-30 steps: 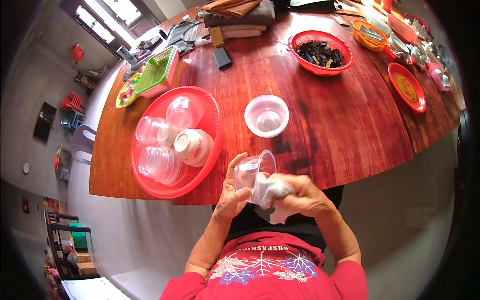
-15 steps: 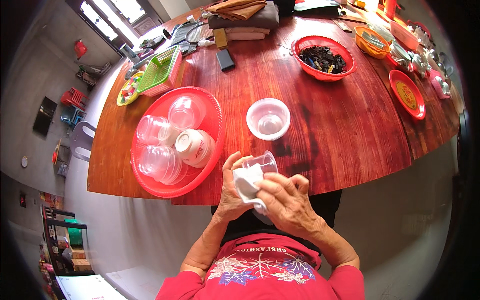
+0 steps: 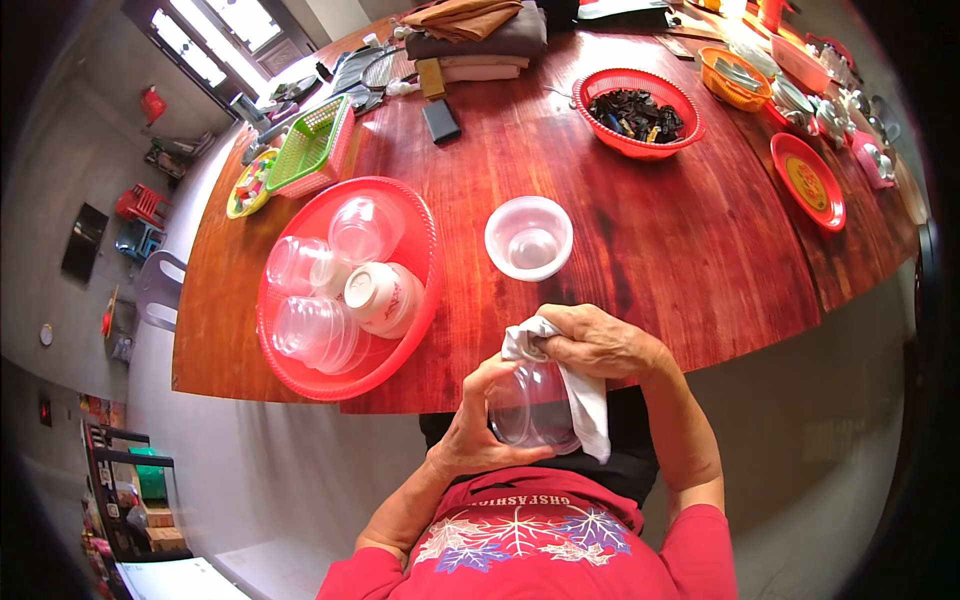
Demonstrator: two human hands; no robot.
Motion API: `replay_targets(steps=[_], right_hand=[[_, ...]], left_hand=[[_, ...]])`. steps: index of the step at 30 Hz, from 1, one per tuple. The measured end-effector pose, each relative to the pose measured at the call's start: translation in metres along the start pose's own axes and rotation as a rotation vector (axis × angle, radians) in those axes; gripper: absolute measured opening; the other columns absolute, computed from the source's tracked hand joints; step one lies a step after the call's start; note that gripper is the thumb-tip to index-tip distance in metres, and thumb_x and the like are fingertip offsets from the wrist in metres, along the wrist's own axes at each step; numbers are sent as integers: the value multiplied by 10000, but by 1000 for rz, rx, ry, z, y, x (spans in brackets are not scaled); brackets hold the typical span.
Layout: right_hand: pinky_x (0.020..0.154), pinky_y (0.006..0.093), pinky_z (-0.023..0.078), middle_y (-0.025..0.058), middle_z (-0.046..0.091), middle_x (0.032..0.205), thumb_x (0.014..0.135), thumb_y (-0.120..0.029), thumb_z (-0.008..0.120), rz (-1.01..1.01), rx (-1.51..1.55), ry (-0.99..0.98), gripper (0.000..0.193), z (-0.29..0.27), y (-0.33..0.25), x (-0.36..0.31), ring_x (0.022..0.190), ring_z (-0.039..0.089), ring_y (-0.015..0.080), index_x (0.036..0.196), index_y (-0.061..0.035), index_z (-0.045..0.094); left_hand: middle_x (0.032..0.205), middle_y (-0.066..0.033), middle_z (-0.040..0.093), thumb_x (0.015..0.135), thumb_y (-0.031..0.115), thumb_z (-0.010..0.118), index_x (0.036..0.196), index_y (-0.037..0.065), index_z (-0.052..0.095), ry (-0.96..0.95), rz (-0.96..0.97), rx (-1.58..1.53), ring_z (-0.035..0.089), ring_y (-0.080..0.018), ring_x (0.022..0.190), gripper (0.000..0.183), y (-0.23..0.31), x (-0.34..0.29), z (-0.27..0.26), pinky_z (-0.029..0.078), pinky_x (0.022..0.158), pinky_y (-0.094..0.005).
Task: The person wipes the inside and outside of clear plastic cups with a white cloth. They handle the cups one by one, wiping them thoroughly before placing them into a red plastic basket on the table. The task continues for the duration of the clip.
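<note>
A clear plastic bowl (image 3: 535, 405) is tilted on its side just off the table's near edge. My left hand (image 3: 470, 425) grips it from the left, thumb below and fingers around its side. In my right hand (image 3: 605, 345) a white cloth (image 3: 585, 395) is pinched; its bunched end presses on the bowl's far rim and the rest hangs down along the right side. Beyond my hands another translucent bowl (image 3: 528, 238) stands on the table. To the left, a large red tray (image 3: 425, 290) holds several stacked clear bowls (image 3: 315, 330) and upturned white cups (image 3: 380, 295).
At the back right a red basket (image 3: 640, 150) holds dark small pieces. A red plate (image 3: 808, 182) and an orange basket (image 3: 735, 80) lie farther right. A green and pink basket (image 3: 310, 148), a dark box (image 3: 441, 121) and folded cloths (image 3: 475, 40) sit at the far left.
The bowl has come lower and turned toward me. My right hand has moved up and right with the cloth, which now hangs long over the bowl's right side.
</note>
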State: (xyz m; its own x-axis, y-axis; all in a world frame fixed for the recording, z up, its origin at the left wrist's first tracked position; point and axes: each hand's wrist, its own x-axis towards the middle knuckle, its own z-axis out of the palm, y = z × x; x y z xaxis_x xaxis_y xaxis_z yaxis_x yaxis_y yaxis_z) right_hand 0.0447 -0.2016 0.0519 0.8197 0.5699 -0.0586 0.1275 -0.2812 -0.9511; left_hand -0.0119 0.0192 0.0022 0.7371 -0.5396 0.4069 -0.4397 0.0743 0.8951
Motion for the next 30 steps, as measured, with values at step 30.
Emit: replay_targets(steps=[30], right_hand=[[846, 341, 520, 110, 603, 1112, 1001, -183, 452, -28, 1429, 472, 324, 107, 9, -9, 961, 616, 183, 1253, 19, 476]], left_hand=[[1416, -139, 403, 726, 530, 780, 1452, 147, 276, 629, -100, -619, 449, -362, 1270, 963, -11, 33, -1, 401, 1041, -495]])
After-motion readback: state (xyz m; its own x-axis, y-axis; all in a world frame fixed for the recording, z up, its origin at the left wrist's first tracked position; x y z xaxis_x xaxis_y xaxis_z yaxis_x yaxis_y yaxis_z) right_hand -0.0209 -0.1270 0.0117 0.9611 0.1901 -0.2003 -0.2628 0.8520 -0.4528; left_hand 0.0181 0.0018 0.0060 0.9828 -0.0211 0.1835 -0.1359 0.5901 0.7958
